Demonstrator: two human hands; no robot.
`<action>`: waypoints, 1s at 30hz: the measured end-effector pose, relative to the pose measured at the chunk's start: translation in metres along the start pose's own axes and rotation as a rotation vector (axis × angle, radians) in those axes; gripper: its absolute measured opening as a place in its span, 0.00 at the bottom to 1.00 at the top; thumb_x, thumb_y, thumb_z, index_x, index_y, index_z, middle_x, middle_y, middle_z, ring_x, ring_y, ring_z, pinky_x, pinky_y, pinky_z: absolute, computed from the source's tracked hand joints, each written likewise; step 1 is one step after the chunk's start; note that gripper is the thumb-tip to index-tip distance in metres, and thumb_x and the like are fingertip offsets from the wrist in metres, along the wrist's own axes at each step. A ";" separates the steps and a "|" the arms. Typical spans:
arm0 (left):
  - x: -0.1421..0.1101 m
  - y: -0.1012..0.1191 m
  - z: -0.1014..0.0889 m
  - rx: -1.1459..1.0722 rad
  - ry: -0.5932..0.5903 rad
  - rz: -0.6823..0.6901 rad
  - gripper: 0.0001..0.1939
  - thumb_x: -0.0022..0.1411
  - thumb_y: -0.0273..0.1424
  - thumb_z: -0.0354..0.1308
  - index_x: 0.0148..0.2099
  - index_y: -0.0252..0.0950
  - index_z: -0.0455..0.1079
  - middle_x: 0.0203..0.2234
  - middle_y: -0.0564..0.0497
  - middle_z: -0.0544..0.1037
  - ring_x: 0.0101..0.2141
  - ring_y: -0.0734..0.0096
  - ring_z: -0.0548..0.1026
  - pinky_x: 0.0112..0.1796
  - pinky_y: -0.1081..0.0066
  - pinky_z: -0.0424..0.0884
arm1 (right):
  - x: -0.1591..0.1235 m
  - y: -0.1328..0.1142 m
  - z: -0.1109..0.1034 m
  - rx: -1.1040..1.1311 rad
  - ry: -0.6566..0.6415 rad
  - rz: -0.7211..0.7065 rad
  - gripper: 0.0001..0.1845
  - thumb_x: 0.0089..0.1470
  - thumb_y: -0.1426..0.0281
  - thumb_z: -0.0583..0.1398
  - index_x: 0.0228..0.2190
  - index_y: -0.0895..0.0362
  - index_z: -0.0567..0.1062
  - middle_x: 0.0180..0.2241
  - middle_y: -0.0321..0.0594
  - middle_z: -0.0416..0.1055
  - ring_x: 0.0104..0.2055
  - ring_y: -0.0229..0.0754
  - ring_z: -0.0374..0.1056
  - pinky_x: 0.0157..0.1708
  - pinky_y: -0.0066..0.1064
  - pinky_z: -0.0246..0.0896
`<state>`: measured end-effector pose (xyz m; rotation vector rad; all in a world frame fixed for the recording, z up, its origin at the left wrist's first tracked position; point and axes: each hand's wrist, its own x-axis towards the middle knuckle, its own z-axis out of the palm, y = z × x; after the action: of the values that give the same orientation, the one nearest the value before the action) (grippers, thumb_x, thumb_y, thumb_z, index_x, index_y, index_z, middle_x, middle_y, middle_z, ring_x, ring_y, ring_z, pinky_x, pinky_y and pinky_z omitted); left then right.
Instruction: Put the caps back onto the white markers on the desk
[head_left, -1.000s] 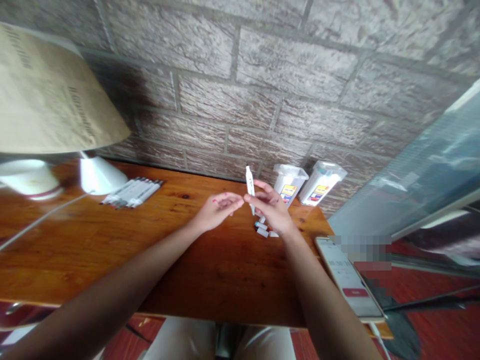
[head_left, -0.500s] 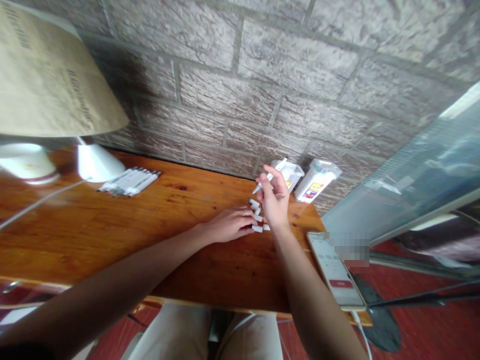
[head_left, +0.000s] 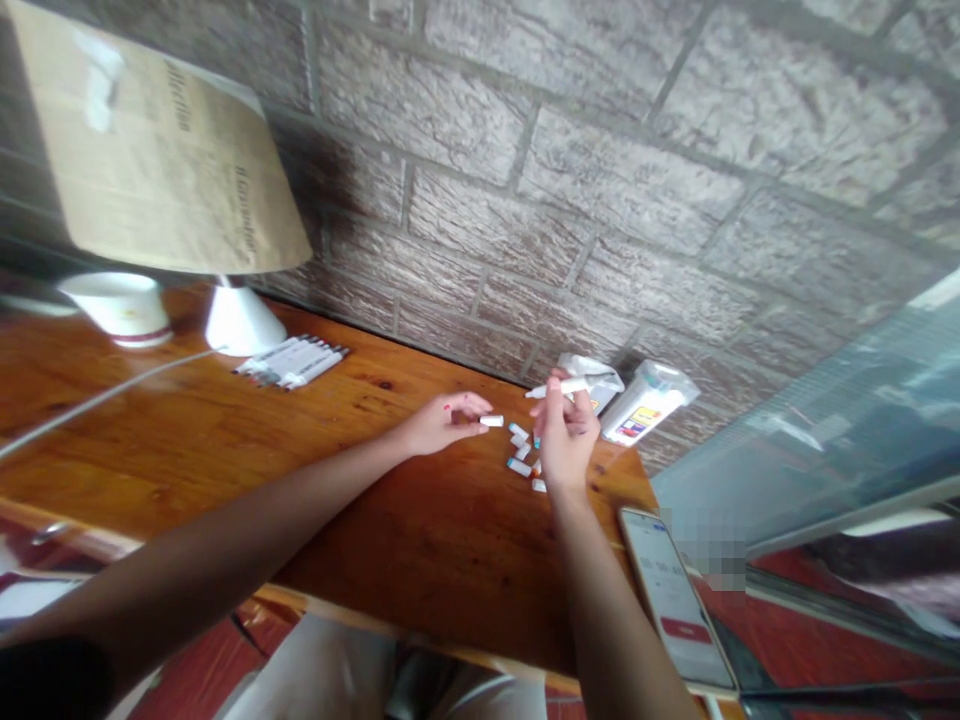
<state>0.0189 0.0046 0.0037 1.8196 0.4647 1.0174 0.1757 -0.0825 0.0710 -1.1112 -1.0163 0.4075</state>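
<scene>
Between the fingertips of my left hand (head_left: 442, 424) is a white marker cap (head_left: 492, 421), held just above the table. My right hand (head_left: 568, 440) grips an uncapped white marker (head_left: 559, 389), its tip pointing left toward the cap. Several loose marker caps (head_left: 519, 467), white with blue or orange ends, lie on the wood below and between the two hands; my right hand partly hides some of them. Right behind that hand stands an open clear plastic case (head_left: 600, 375).
A second clear case (head_left: 651, 402) with a label stands by the wall. A phone (head_left: 679, 600) lies at the table's right edge. To the left are a row of capped markers (head_left: 292, 362), a lamp (head_left: 244, 318) with its cable, and a paper cup (head_left: 124, 308).
My left hand has picked a cap out of the loose group and moved left and up with it. The marker in my right hand has turned flatter, tip leftward. The view has shifted.
</scene>
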 end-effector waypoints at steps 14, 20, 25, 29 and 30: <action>-0.003 -0.003 0.004 -0.137 -0.052 -0.068 0.15 0.54 0.38 0.68 0.38 0.35 0.72 0.29 0.52 0.78 0.32 0.72 0.75 0.38 0.73 0.68 | -0.003 0.014 0.003 -0.205 0.031 0.042 0.23 0.56 0.50 0.59 0.25 0.57 0.74 0.22 0.36 0.71 0.24 0.38 0.66 0.25 0.29 0.60; -0.001 -0.002 0.003 -0.060 -0.039 -0.054 0.13 0.56 0.40 0.67 0.37 0.34 0.78 0.34 0.47 0.81 0.35 0.66 0.76 0.41 0.70 0.68 | -0.004 0.031 0.001 -0.257 -0.045 -0.039 0.22 0.57 0.52 0.59 0.28 0.58 0.78 0.30 0.41 0.79 0.33 0.43 0.74 0.36 0.32 0.66; -0.002 -0.007 0.003 -0.020 -0.039 -0.027 0.13 0.58 0.39 0.65 0.40 0.34 0.78 0.34 0.48 0.81 0.33 0.67 0.75 0.39 0.70 0.68 | -0.005 0.032 0.001 -0.301 -0.065 -0.061 0.21 0.57 0.52 0.60 0.29 0.58 0.78 0.31 0.42 0.79 0.33 0.43 0.75 0.36 0.32 0.67; -0.002 -0.009 0.003 0.023 -0.045 -0.007 0.13 0.60 0.38 0.63 0.41 0.34 0.78 0.34 0.48 0.81 0.33 0.67 0.75 0.39 0.70 0.68 | -0.007 0.030 0.003 -0.325 -0.103 -0.068 0.21 0.57 0.52 0.60 0.28 0.58 0.78 0.29 0.42 0.79 0.30 0.43 0.74 0.33 0.31 0.67; -0.002 -0.008 0.003 0.023 -0.049 -0.005 0.13 0.60 0.38 0.62 0.41 0.34 0.78 0.34 0.48 0.81 0.33 0.67 0.75 0.39 0.70 0.68 | -0.008 0.030 0.004 -0.336 -0.124 -0.073 0.21 0.57 0.53 0.60 0.28 0.58 0.78 0.28 0.42 0.79 0.29 0.42 0.74 0.32 0.31 0.66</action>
<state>0.0215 0.0056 -0.0050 1.8583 0.4521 0.9661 0.1746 -0.0733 0.0416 -1.3562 -1.2622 0.2534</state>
